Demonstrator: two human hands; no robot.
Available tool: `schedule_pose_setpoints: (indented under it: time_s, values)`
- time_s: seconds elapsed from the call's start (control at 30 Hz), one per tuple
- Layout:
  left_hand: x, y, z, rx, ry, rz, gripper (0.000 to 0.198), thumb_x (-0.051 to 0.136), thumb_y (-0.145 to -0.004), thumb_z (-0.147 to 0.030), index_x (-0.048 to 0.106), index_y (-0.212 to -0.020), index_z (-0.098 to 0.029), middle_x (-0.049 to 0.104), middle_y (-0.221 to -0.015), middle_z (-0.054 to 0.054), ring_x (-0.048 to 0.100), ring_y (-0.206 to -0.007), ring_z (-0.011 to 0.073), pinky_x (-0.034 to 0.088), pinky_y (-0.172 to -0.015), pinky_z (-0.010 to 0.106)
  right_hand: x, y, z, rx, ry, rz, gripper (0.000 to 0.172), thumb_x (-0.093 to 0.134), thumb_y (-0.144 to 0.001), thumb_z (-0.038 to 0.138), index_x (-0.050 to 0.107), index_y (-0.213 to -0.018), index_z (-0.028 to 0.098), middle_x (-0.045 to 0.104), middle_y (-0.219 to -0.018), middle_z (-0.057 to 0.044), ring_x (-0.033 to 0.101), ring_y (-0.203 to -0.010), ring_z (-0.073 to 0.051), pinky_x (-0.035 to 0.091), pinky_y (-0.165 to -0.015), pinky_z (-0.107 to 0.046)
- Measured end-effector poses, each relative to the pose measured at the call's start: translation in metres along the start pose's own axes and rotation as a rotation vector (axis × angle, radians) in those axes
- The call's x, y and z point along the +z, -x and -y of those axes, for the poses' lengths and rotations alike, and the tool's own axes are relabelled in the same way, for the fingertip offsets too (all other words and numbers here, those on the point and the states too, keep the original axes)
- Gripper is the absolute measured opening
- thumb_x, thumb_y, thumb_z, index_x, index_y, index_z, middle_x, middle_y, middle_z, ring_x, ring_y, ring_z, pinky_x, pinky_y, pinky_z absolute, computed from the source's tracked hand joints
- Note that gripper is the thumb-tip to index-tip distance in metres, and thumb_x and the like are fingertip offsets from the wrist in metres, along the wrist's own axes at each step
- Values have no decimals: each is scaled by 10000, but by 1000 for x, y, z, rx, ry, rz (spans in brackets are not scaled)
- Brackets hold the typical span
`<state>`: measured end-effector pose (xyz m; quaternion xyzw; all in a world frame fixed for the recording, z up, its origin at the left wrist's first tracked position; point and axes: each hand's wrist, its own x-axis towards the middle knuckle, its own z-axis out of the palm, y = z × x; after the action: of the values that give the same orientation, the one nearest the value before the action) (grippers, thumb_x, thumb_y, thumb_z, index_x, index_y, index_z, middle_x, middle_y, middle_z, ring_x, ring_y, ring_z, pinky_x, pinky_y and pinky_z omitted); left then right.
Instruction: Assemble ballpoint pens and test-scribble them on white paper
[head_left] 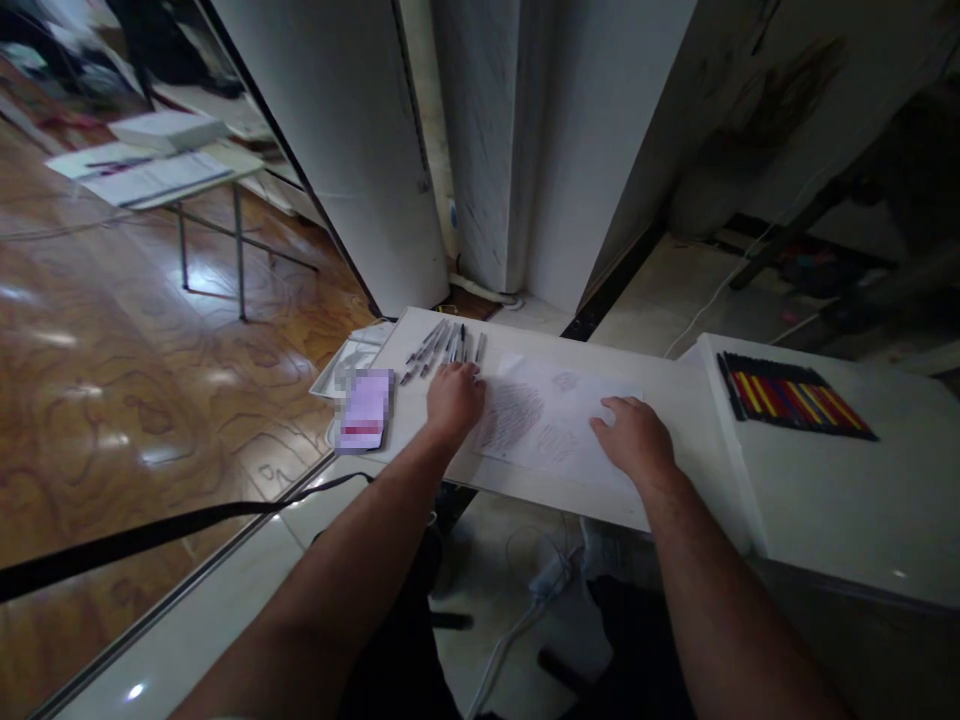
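Observation:
A white sheet of paper (pixel 585 400) with several grey scribbled patches lies on a narrow white table (pixel 675 400). At the sheet's left edge is my left hand (pixel 455 400), just in front of several pens (pixel 442 345); its fingertips are partly hidden, and whether they touch a pen is unclear. My right hand (pixel 634 432) rests on the sheet's right part, fingers apart and nothing held. A phone with a lilac screen (pixel 365 408) lies at the table's left end.
To the right, a white surface (pixel 862 500) bears a row of dark, red and yellow markers (pixel 795 395). A power strip (pixel 551 577) with cables is below the table. A folding table (pixel 247 163) with papers stands at the upper left.

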<state>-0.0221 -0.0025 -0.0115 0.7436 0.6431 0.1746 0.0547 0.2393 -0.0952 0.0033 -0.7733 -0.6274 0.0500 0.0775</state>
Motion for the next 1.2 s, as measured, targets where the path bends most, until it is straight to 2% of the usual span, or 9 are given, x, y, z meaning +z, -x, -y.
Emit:
schedule_pose_setpoints:
  time_s: [0.17, 0.37, 0.53, 0.73, 0.97, 1.2]
  values:
    - [8, -3, -8, 10, -24, 22, 294, 517, -852, -275, 701, -1055, -169, 679, -1040, 119, 587, -1006, 260, 452, -912, 349, 3, 1, 10, -10, -17, 6, 362, 587, -836, 335, 669, -1144, 164, 671, -1098, -121, 601, -1019, -254, 454, -882, -339]
    - [4, -2, -15, 39, -71, 107, 308, 466, -880, -316, 717, -1005, -190, 674, -999, 127, 603, -974, 258, 465, -855, 347, 3, 0, 13, 8, -36, 26, 349, 581, -842, 334, 668, -1132, 162, 676, -1072, -115, 603, -1010, -238, 449, -880, -319]
    - [1, 1, -17, 20, -103, 148, 321, 445, -876, -265, 699, -1068, -223, 677, -1004, 117, 635, -926, 250, 488, -780, 336, 4, -1, 17, 26, -35, 37, 346, 576, -848, 338, 669, -1135, 170, 671, -1075, -121, 595, -1010, -241, 441, -874, -318]
    - [-2, 3, -17, -19, -67, 201, 344, 442, -871, -233, 693, -1106, -253, 670, -1035, 106, 645, -935, 253, 502, -786, 342, 5, 0, 23, 20, -19, 31, 316, 590, -836, 327, 680, -1103, 183, 656, -1083, -124, 578, -1016, -247, 439, -870, -321]
    - [0, 4, -17, 17, -61, 174, 344, 413, -897, -310, 706, -1060, -236, 609, -1065, 130, 638, -932, 255, 509, -796, 354, 7, -2, 22, 35, -49, 51, 330, 587, -842, 329, 676, -1115, 166, 642, -1107, -137, 570, -1043, -256, 428, -903, -329]
    - [1, 0, -17, -5, -78, 206, 368, 384, -900, -348, 693, -1048, -213, 613, -994, 148, 645, -820, 266, 510, -726, 376, 4, -2, 24, 29, -42, 33, 315, 584, -849, 315, 667, -1117, 172, 643, -1089, -125, 566, -1051, -243, 426, -912, -319]
